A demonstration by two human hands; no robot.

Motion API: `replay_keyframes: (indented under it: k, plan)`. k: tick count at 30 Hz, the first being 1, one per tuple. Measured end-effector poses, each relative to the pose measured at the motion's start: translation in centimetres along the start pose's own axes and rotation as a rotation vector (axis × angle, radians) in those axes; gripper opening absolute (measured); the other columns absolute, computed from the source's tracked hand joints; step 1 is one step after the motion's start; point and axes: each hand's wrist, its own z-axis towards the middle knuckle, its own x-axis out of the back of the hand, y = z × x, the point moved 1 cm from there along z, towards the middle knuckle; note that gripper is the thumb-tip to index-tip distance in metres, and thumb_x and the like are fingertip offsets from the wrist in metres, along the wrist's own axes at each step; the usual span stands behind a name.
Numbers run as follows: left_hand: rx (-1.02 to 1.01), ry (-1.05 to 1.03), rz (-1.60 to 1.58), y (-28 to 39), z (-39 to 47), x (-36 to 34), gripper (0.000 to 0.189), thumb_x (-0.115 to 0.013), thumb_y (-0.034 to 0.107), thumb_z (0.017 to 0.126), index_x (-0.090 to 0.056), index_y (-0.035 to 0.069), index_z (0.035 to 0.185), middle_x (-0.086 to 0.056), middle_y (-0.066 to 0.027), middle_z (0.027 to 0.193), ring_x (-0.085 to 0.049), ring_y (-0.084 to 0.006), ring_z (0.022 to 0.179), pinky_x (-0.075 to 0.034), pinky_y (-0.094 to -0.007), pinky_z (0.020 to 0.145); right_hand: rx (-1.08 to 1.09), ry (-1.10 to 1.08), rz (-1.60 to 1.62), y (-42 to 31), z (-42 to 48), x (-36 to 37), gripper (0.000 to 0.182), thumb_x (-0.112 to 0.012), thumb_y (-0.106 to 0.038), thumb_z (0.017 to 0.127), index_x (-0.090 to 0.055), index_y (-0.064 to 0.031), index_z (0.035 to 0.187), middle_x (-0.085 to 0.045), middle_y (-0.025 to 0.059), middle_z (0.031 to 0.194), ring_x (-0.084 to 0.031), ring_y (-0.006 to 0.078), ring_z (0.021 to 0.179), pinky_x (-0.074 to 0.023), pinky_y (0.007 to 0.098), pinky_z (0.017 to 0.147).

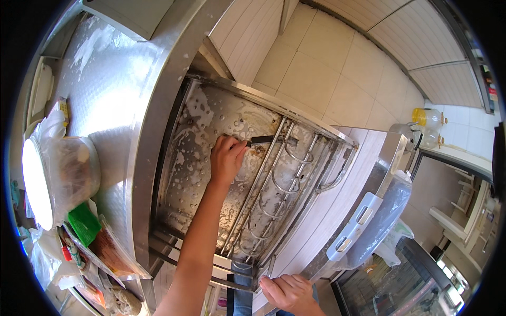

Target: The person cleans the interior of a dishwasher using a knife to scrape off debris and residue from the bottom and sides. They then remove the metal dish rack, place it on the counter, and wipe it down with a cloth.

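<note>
My left hand (227, 160) reaches into a pulled-out metal drawer (233, 103) and holds the black handle of a small cleaning tool (261, 140). The tool's head lies by the bars of a wire dish rack (276, 158) along the drawer's front side; whether it is a brush or a scraper I cannot tell. Soapy water, foam and brown grime cover the drawer's bottom (201, 158). My right hand (290, 294) is curled at the near end of the drawer's pale front panel (308, 233). Its fingertips are hidden, so a grip on the panel cannot be made out.
A wet stainless steel counter (114, 98) overhangs on the left, bearing a lidded plastic tub (75, 170) and several packets. Tiled floor (316, 59) lies beyond the drawer. A plastic-wrapped item (379, 221) hangs at right, near oil bottles (429, 118).
</note>
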Motion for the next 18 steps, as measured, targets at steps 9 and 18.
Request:
replay_keyframes:
  k: [9, 18]
  plan:
    - [-0.099, -0.006, 0.037, -1.1, 2.9, 0.1, 0.014, -0.07, 0.007, 0.071, -0.066, 0.003, 0.083, -0.054, -0.0057, 0.075, -0.052, -0.0248, 0.076, -0.045, -0.0352, 0.065, -0.028, -0.036, -0.017, -0.2, -0.2, -0.2, 0.029, -0.066, -0.012, 0.073, -0.058, -0.0063, 0.1, -0.055, 0.0041, 0.065, -0.057, 0.0195, 0.062, -0.0445, 0.0312, 0.057]
    - [0.064, 0.045, 0.132, -2.4, 1.6, 1.4, 0.015, -0.07, 0.012, 0.073, -0.066, 0.003, 0.085, -0.053, -0.0061, 0.076, -0.052, -0.026, 0.078, -0.045, -0.0363, 0.067, -0.038, 0.031, -0.079, 0.2, -0.5, -1.2, 0.01, -0.067, -0.013, 0.074, -0.061, -0.0097, 0.081, -0.048, -0.0032, 0.051, -0.049, 0.0123, 0.045, -0.0337, 0.0251, 0.043]
